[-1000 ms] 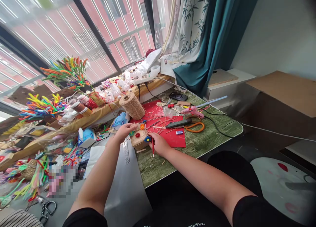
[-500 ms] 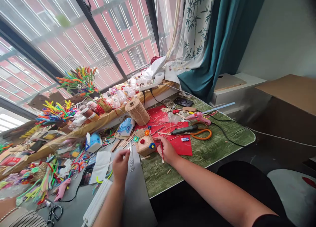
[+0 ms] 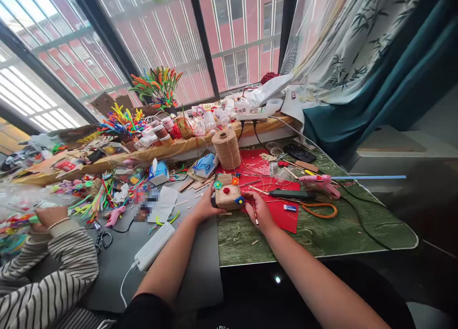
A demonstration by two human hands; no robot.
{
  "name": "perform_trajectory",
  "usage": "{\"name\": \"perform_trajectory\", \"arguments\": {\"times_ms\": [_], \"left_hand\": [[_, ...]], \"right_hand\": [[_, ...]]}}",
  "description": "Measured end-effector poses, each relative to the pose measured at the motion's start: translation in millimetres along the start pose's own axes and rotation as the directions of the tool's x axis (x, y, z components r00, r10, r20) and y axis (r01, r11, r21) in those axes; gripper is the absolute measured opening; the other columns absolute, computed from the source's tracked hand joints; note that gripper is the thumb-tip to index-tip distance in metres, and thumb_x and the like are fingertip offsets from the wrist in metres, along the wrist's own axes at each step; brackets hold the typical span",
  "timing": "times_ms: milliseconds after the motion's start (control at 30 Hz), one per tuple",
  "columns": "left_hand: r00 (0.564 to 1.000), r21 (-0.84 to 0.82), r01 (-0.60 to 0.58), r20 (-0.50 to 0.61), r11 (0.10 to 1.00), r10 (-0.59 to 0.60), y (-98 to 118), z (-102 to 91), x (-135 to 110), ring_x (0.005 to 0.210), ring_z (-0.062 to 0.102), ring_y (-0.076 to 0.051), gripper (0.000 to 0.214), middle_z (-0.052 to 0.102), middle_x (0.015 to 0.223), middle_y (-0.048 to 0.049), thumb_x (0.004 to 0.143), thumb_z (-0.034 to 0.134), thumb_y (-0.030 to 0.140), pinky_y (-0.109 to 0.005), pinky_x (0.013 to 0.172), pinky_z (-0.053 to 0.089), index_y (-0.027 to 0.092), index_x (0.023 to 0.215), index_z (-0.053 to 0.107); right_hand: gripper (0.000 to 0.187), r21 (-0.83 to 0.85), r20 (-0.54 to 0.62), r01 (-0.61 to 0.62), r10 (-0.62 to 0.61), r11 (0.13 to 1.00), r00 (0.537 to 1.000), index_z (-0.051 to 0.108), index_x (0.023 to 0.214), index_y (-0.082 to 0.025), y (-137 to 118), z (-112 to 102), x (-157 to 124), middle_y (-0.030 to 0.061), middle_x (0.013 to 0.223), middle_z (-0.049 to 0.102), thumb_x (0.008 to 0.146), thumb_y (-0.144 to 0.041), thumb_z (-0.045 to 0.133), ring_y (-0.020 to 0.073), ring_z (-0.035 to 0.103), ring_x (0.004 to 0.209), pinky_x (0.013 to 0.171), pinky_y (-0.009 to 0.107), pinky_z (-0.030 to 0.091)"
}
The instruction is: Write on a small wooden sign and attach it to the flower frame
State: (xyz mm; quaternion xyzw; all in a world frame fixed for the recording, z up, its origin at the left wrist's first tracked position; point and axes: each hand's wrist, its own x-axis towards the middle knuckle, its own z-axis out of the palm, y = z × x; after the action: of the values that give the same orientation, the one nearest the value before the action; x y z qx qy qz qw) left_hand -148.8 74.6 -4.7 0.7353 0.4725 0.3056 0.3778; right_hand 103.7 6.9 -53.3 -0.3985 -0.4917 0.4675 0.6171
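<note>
A small twine-wrapped box [image 3: 229, 195] sits on the table in front of me, with green, orange, blue and dark red little flowers on top. My left hand [image 3: 206, 207] is closed around the box's left side, thumb along its front. At the right side, my right hand [image 3: 260, 210] grips a pencil [image 3: 255, 213], its eraser end pointing down toward me. The fingertips of that hand are close to the blue flower [image 3: 239, 200]; whether they touch the box I cannot tell. Behind the box stands a big spool of twine [image 3: 226, 150].
Right of the box lie a red sheet [image 3: 289, 224], an eraser [image 3: 289, 208], a dark green tool with an orange loop [image 3: 291, 194] and a pink glue gun [image 3: 322, 182]. A white power strip [image 3: 155, 247] lies left. Another person's hands [image 3: 53, 217] work at far left.
My left hand has moved right and taken hold of the box's left side. My right hand keeps the pencil. The view has turned left, bringing another person's striped sleeves further into view.
</note>
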Motion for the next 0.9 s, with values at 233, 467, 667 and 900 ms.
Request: {"name": "perform_trajectory", "arguments": {"times_ms": [233, 467, 667, 900], "left_hand": [[0.996, -0.175, 0.022, -0.080, 0.984, -0.037, 19.2, 12.2, 1.1, 0.145, 0.047, -0.038, 0.117, 0.050, 0.158, -0.0155, 0.056, 0.097, 0.046, -0.053, 0.123, 0.034, 0.023, 0.156, 0.042], [0.984, -0.441, 0.078, -0.109, 0.894, -0.140, 37.4, 36.7, -6.4, 0.123, 0.067, -0.036, 0.070, 0.071, 0.133, -0.0170, 0.085, 0.066, 0.066, -0.051, 0.105, 0.052, 0.017, 0.135, 0.064], [0.977, -0.421, 0.037, -0.176, 0.906, -0.122, 42.0, 43.4, -23.1, 0.132, 0.062, -0.034, 0.075, 0.067, 0.140, -0.0155, 0.079, 0.077, 0.060, -0.049, 0.110, 0.050, 0.019, 0.139, 0.059], [0.940, -0.194, 0.035, -0.326, 0.980, -0.098, 35.0, 53.3, -54.7, 0.140, 0.053, -0.038, 0.106, 0.044, 0.158, -0.0196, 0.064, 0.093, 0.044, -0.056, 0.116, 0.044, 0.025, 0.153, 0.039]], "right_hand": [[0.040, 0.033, -0.021, 0.021, -0.020, 0.999, 1.000, 0.061, 0.126, -0.024, -3.9, -0.4, -1.0, 0.0115, 0.129, 0.070, 0.089, -0.035, 0.068, 0.0271, 0.067, 0.120, 0.103, 0.047, 0.057], [0.043, 0.093, -0.008, -0.007, 0.007, 0.996, 1.000, 0.059, 0.128, -0.024, -15.1, 0.5, -4.8, 0.0144, 0.136, 0.065, 0.095, -0.050, 0.064, 0.0289, 0.067, 0.119, 0.091, 0.048, 0.063], [0.047, -0.019, 0.050, 0.094, -0.093, 0.995, 0.994, 0.056, 0.130, -0.025, -20.6, 3.4, -8.0, 0.0129, 0.134, 0.065, 0.092, -0.049, 0.070, 0.0262, 0.068, 0.118, 0.097, 0.045, 0.061], [0.038, -0.350, 0.002, 0.158, -0.168, 0.923, 0.986, 0.050, 0.137, -0.022, -24.0, 0.0, -14.5, 0.0132, 0.125, 0.066, 0.104, -0.042, 0.051, 0.0254, 0.067, 0.110, 0.094, 0.043, 0.059]]}}
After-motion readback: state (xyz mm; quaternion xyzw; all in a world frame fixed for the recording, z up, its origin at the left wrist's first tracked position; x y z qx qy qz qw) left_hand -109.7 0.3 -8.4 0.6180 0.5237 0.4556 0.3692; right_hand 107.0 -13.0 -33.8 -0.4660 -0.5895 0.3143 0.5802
